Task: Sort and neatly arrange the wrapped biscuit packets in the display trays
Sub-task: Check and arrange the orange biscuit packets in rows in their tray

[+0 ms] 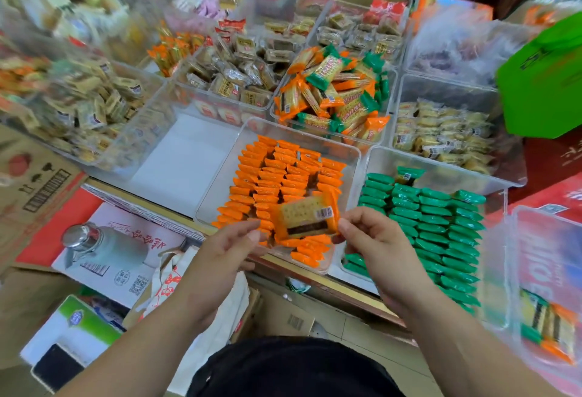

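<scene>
An orange-wrapped biscuit packet (304, 218) hangs flat between both hands, above the near end of a clear tray (220, 182) filled with neat rows of orange packets (283, 176). My left hand (230, 245) pinches the packet's left end. My right hand (368, 236) pinches its right end. To the right, a second clear tray (441, 173) holds rows of green packets (434, 223). Behind them a tray (277, 110) holds a loose mixed pile of orange and green packets (337, 94).
Several other clear trays of beige wrapped snacks (94, 106) fill the back and sides. A white empty tray space (182, 157) lies left of the orange tray. Cardboard boxes (41, 182), a steel-topped flask (94, 245) and a cloth bag sit below the counter edge. A green bag (544, 81) hangs at right.
</scene>
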The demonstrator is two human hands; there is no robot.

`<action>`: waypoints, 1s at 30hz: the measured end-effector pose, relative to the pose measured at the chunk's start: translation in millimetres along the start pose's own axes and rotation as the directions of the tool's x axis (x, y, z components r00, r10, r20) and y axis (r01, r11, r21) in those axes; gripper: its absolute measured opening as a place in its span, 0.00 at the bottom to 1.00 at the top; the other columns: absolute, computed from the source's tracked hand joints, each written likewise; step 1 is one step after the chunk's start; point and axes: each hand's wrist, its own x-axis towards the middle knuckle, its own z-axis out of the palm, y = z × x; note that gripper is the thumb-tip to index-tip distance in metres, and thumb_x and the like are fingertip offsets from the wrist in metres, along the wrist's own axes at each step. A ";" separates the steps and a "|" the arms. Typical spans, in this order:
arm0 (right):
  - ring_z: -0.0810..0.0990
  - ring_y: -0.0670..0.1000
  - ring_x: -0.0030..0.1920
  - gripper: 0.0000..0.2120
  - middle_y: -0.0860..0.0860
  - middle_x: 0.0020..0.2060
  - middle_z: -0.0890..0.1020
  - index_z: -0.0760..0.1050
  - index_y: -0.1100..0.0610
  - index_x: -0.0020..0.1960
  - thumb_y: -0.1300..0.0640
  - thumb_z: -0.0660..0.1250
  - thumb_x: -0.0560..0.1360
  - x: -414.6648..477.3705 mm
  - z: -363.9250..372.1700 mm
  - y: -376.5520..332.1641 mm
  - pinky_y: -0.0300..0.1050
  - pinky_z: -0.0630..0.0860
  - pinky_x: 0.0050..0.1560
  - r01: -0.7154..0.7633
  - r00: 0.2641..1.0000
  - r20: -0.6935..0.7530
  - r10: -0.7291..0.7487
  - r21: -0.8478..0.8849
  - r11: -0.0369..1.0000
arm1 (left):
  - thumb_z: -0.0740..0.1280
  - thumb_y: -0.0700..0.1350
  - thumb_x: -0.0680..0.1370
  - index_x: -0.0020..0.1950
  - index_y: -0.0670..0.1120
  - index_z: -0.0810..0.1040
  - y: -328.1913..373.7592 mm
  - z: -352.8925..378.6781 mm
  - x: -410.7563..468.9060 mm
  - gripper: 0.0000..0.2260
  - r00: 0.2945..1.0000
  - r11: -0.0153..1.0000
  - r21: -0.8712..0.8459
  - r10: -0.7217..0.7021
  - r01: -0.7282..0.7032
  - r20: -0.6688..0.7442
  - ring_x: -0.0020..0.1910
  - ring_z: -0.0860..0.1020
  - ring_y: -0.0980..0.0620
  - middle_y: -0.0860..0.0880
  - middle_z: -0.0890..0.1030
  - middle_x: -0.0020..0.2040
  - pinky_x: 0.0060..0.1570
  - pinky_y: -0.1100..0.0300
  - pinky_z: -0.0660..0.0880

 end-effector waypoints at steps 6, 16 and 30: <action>0.76 0.51 0.42 0.08 0.56 0.40 0.84 0.81 0.57 0.44 0.60 0.66 0.80 -35.2 2.8 16.6 0.48 0.70 0.45 -0.171 0.985 0.068 0.159 0.232 0.958 | 0.67 0.37 0.80 0.58 0.47 0.81 19.0 15.8 -29.8 0.09 0.998 0.997 -0.075 0.009 -0.013 -0.055 0.42 0.84 0.50 0.46 0.86 0.46 0.49 0.51 0.80; 0.81 0.52 0.42 0.10 0.56 0.47 0.87 0.82 0.58 0.55 0.65 0.63 0.81 -47.9 0.1 10.9 0.44 0.76 0.39 -0.144 0.989 0.011 0.147 0.289 0.946 | 0.68 0.33 0.78 0.50 0.41 0.84 23.6 27.6 -46.4 0.07 0.984 0.993 0.043 0.113 -0.108 -0.137 0.33 0.82 0.52 0.42 0.85 0.38 0.36 0.64 0.79; 0.82 0.53 0.41 0.20 0.62 0.48 0.85 0.84 0.59 0.43 0.50 0.85 0.58 -44.5 -9.9 10.4 0.54 0.79 0.50 -0.309 0.941 0.308 0.142 0.605 0.734 | 0.66 0.39 0.75 0.51 0.35 0.80 27.0 18.9 -45.5 0.08 0.998 0.947 -0.316 -0.051 0.058 0.030 0.35 0.81 0.46 0.36 0.84 0.46 0.37 0.56 0.78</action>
